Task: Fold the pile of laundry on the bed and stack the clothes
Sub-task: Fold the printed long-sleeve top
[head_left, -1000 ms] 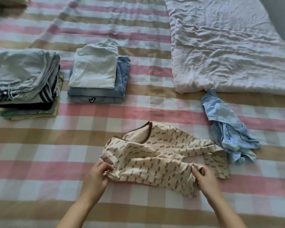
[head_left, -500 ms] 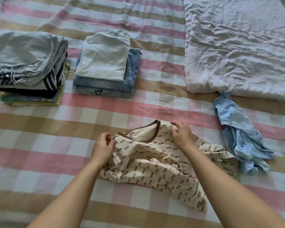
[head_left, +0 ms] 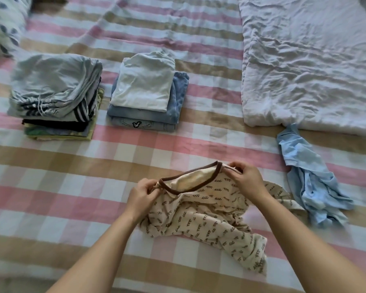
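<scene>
The left hand (head_left: 144, 193) and right hand (head_left: 248, 179) each keep a pinching grip on one shoulder of the cream, brown-squiggled cotton top (head_left: 203, 210), whose crumpled body trails from the neckline toward the person on the checked bed (head_left: 72, 187).

A crumpled white duvet (head_left: 309, 66) lies at the far right, and a pale pillow (head_left: 2, 24) with dark blue leaf shapes sits at the far left.

Bed (head_left: 57, 199) fills the whole view, checked in pink, tan and white, lying fairly smooth. Upper right, a rumpled white quilt (head_left: 304, 70). Far left corner, a leaf-print pillow (head_left: 2, 24), blurred. Light soft and even, shadows faint.
</scene>
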`<state>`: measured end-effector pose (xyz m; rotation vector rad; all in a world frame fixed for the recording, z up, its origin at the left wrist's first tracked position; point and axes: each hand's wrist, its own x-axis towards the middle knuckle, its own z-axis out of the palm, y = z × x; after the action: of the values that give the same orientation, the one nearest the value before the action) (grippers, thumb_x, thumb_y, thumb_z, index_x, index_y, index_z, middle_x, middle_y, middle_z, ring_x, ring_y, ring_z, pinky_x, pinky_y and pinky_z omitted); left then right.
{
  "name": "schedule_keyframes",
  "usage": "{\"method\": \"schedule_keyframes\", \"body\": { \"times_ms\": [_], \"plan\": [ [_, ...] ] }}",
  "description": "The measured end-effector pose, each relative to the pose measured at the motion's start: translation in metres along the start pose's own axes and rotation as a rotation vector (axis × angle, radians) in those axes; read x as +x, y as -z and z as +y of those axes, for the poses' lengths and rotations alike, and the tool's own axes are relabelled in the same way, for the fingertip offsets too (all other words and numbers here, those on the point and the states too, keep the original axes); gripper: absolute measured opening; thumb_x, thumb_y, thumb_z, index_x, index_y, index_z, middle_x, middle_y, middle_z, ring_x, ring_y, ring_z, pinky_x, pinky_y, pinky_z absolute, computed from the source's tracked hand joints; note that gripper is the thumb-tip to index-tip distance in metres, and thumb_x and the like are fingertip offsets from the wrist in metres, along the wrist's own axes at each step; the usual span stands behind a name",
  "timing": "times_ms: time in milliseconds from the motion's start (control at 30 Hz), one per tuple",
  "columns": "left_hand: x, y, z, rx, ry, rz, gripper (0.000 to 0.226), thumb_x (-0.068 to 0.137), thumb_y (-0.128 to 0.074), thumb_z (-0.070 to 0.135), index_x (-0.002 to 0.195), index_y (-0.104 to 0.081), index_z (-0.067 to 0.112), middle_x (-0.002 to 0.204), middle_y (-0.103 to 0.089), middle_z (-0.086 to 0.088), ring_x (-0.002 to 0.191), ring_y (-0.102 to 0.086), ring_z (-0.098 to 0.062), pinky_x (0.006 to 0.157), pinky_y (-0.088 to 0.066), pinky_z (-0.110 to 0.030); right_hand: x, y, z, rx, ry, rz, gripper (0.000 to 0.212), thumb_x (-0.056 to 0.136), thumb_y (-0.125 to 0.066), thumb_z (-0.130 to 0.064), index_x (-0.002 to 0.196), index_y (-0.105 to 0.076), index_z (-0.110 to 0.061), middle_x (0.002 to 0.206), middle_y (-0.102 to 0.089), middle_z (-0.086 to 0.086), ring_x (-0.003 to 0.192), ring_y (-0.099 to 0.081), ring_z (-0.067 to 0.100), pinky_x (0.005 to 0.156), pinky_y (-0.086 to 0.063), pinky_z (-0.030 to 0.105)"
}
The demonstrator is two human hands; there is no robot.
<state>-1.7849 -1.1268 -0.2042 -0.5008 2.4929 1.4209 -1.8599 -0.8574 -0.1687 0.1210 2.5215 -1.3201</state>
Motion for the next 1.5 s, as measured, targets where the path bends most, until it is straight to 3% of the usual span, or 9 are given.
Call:
{"method": "schedule_keyframes", "body": {
  "times_ms": [133,233,467,733,867,1033,1167,1300,1500],
  "plan": [
    [-0.020,0.017,0.036,-0.078,-0.090,0.167,0.009,0.084,-0.066,0.016,0.088,-0.072,0.022,0.089,-0.054,0.007,0.087,-0.049,-0.010,0.072,-0.038,-0.014,-0.028,0.033,-0.029,0.104,0.023,0.018,0.009,0.087,-0.064,-0.019,0.080,-0.065,-0.013,0.067,-0.060,0.005,0.062,-0.051,0.014,0.059,-0.040,0.029],
    [-0.047,0.039,0.079,-0.175,-0.178,0.172,0.017,0.085,-0.063,0.008,0.099,-0.072,0.014,0.113,-0.056,0.006,0.107,-0.049,-0.007,0.087,-0.043,-0.022,-0.059,0.067,-0.067,0.166,0.059,0.077,0.012,0.089,-0.060,-0.021,0.081,-0.063,-0.014,0.065,-0.063,-0.007,0.059,-0.054,0.004,0.055,-0.041,0.017],
    [-0.116,0.096,0.185,-0.033,-0.342,0.087,0.022,0.097,-0.044,0.014,0.077,-0.051,0.021,0.065,-0.055,0.002,0.058,-0.051,-0.009,0.052,-0.041,-0.023,-0.131,0.156,-0.156,0.076,0.187,0.129,0.007,0.085,-0.065,-0.023,0.080,-0.061,-0.020,0.068,-0.060,0.000,0.059,-0.052,0.005,0.053,-0.039,0.012],
    [-0.144,0.151,0.236,0.209,-0.536,0.158,0.021,0.092,-0.054,0.022,0.072,-0.047,0.018,0.061,-0.055,0.006,0.056,-0.055,-0.013,0.048,-0.043,-0.025,-0.179,0.210,-0.172,-0.233,0.240,0.162,0.014,0.084,-0.066,-0.011,0.073,-0.066,-0.002,0.066,-0.054,-0.001,0.066,-0.049,0.015,0.060,-0.034,0.014],
    [-0.157,0.153,0.232,0.156,-0.516,0.157,0.022,0.086,-0.062,0.017,0.069,-0.050,0.013,0.060,-0.055,0.006,0.055,-0.054,-0.007,0.049,-0.043,-0.017,-0.199,0.201,-0.161,-0.114,0.251,0.228,0.014,0.086,-0.061,-0.004,0.072,-0.062,-0.001,0.067,-0.059,0.010,0.065,-0.053,0.023,0.062,-0.039,0.034],
    [-0.181,0.150,0.219,0.070,-0.471,0.180,0.026,0.083,-0.065,0.014,0.061,-0.051,0.012,0.056,-0.054,0.002,0.052,-0.051,-0.007,0.045,-0.037,-0.014,-0.225,0.179,-0.155,0.033,0.247,0.298,0.021,0.090,-0.058,-0.011,0.069,-0.058,-0.010,0.058,-0.054,-0.001,0.056,-0.049,0.008,0.056,-0.037,0.025],
    [-0.199,0.159,0.223,0.068,-0.440,0.205,0.025,0.082,-0.067,0.013,0.060,-0.057,0.007,0.055,-0.055,-0.004,0.051,-0.049,-0.015,0.045,-0.034,-0.013,-0.242,0.175,-0.165,0.131,0.254,0.262,0.018,0.090,-0.056,-0.010,0.073,-0.059,-0.007,0.063,-0.056,0.010,0.061,-0.053,0.022,0.059,-0.042,0.035],
    [-0.206,0.184,0.246,0.101,-0.481,0.194,0.017,0.078,-0.070,0.013,0.063,-0.062,0.010,0.060,-0.058,-0.001,0.055,-0.054,-0.016,0.048,-0.040,-0.017,-0.249,0.182,-0.191,0.174,0.279,0.240,0.018,0.088,-0.057,-0.019,0.072,-0.062,-0.013,0.065,-0.060,0.005,0.057,-0.054,0.009,0.054,-0.040,0.017],
    [-0.173,0.188,0.240,0.112,-0.413,0.095,0.016,0.078,-0.070,0.021,0.064,-0.065,0.015,0.061,-0.062,0.001,0.053,-0.055,-0.007,0.047,-0.041,-0.012,-0.220,0.175,-0.182,0.156,0.165,0.111,0.020,0.086,-0.060,-0.027,0.072,-0.067,-0.013,0.066,-0.063,0.011,0.061,-0.059,0.021,0.056,-0.046,0.029]
  ]
}}
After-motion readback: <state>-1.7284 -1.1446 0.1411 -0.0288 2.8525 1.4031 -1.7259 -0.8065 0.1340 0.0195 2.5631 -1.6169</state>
